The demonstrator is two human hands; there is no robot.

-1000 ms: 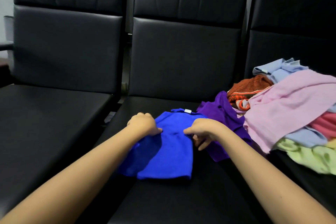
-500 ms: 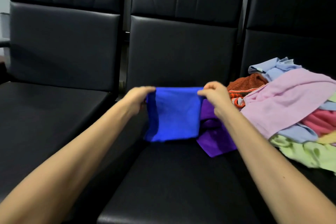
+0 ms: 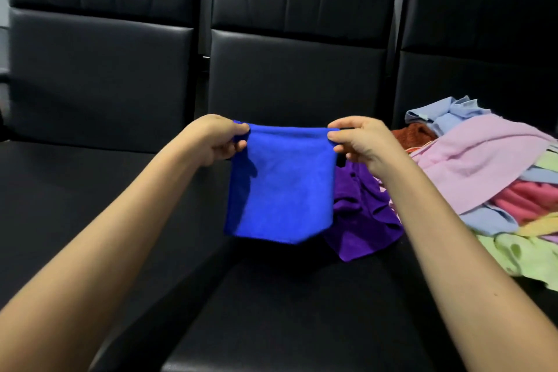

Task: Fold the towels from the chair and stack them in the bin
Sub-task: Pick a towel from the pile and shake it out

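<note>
My left hand and right hand each pinch a top corner of the blue towel — it hangs above the seat, beside the pile.

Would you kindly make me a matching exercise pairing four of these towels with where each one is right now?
Towels:
1. blue towel
2. purple towel
3. pink towel
4. light green towel

Places:
A. at the near front edge of the pile
B. held up between the left hand and right hand
C. draped broadly across the pile
D. lying crumpled just left of the pile

Pairs: 1-B, 2-D, 3-C, 4-A
</note>
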